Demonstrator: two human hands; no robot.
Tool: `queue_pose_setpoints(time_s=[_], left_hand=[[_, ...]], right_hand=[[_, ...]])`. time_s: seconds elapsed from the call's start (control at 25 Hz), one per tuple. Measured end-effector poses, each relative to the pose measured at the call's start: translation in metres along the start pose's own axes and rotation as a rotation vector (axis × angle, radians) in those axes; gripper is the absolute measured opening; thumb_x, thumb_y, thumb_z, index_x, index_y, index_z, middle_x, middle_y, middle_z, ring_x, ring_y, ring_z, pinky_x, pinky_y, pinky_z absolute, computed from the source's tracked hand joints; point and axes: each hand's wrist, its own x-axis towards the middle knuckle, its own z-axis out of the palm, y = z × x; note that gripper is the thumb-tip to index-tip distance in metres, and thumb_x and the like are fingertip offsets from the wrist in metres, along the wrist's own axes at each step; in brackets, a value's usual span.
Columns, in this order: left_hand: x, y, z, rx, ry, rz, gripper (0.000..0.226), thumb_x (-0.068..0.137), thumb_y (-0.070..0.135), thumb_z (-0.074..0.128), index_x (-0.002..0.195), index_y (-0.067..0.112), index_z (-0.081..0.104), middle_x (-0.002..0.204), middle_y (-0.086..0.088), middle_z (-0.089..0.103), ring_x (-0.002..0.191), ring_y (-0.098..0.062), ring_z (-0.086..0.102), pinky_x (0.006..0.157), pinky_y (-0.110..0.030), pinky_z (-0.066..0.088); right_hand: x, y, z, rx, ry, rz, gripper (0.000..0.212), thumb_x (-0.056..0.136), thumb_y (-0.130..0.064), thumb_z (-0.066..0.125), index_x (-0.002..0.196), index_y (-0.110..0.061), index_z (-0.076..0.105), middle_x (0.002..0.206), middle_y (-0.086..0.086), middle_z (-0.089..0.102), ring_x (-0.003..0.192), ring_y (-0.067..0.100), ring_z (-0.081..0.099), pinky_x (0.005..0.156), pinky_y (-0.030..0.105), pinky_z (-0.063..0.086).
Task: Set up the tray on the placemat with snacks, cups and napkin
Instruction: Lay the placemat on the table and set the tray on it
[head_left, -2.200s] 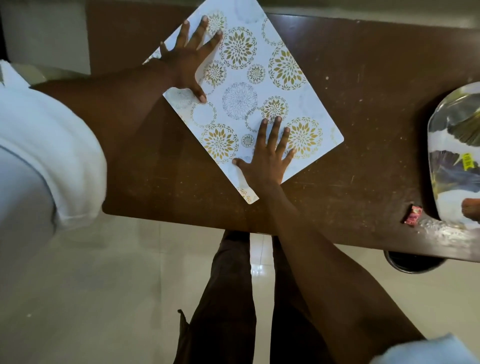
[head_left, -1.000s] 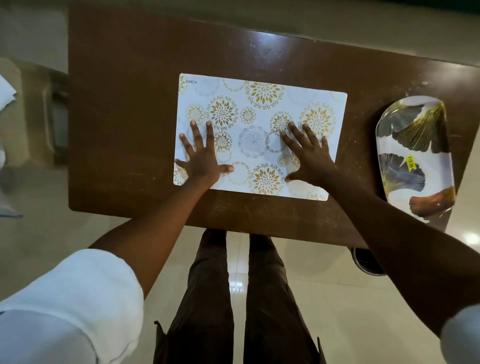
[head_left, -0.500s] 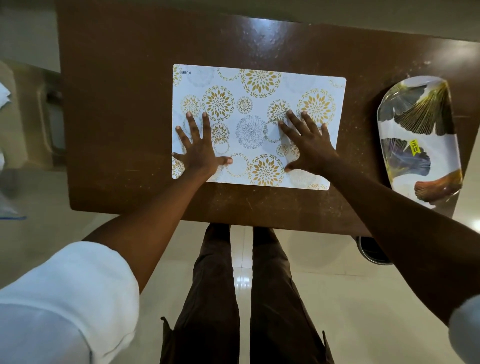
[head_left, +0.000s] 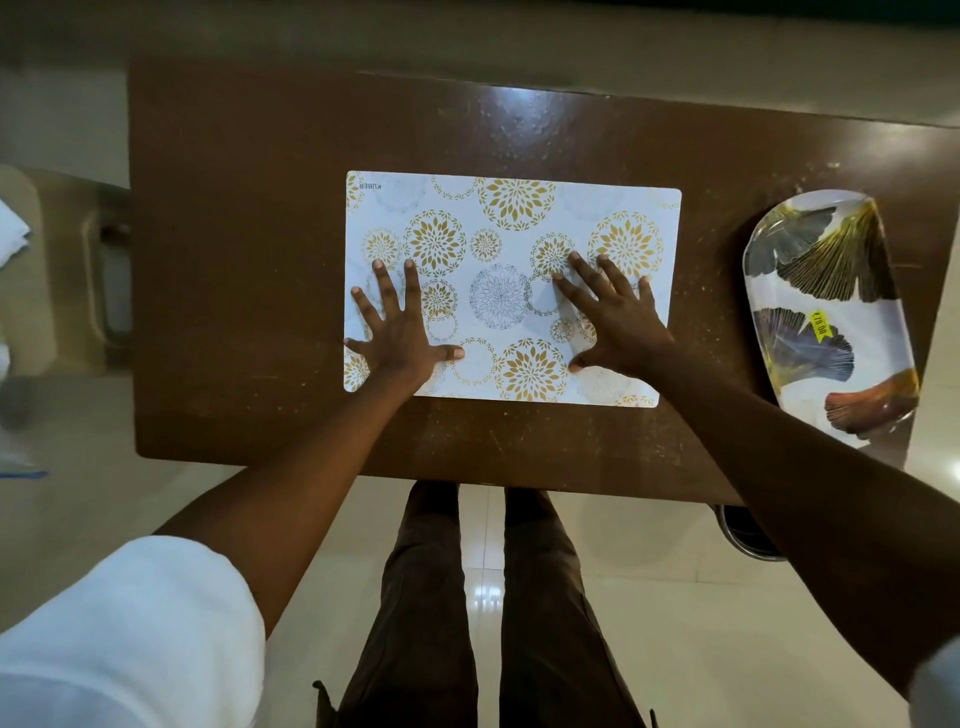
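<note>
Two open palms press down on the job. On the brown table (head_left: 234, 260), the left hand (head_left: 400, 332) lies flat on the near left part of the floral placemat (head_left: 514, 234), fingers spread wide and thumb pointing inward; it grips nothing. The placemat sits about mid-table, roughly square to the near edge. The right hand (head_left: 618, 322) rests on the mat's near right part, fingers straight and fanned, likewise holding nothing. Well to the right, apart from the mat and near the table's end, lies the oval leaf-printed tray (head_left: 878, 332), bare except for a yellow price sticker (head_left: 821, 328). I can make out no snacks, cups or napkin.

The step in hand seems to be settling the mat. Doing it well likely means even pressure from both palms and checking that its edges run parallel with the table. The tray should then be lifted by both ends and centred on the mat, not dragged across it.
</note>
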Motion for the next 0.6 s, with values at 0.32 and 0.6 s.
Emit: queue_pose_setpoints(time_s=[0.32, 0.6], left_hand=[[0.0029, 0.0001, -0.0010, 0.029, 0.013, 0.010, 0.148, 0.058, 0.077, 0.079, 0.158, 0.036, -0.021, 0.167, -0.004, -0.030, 0.154, -0.046, -0.017, 0.106, -0.085, 0.019], [0.0076, 0.0011, 0.0026, 0.045, 0.026, 0.006, 0.148, 0.058, 0.077, 0.079, 0.158, 0.035, -0.021, 0.168, -0.005, -0.029, 0.154, -0.046, -0.017, 0.106, -0.084, 0.018]], right_hand=[[-0.0028, -0.0004, 0.0014, 0.031, 0.021, 0.011, 0.131, 0.069, -0.065, 0.084, 0.166, -0.031, 0.004, 0.174, -0.001, -0.011, 0.160, 0.032, -0.011, 0.118, 0.079, 0.007], [-0.0016, -0.0002, 0.0026, 0.022, 0.024, 0.021, 0.133, 0.067, -0.065, 0.086, 0.166, -0.032, 0.004, 0.174, -0.001, -0.010, 0.160, 0.033, -0.009, 0.117, 0.079, 0.009]])
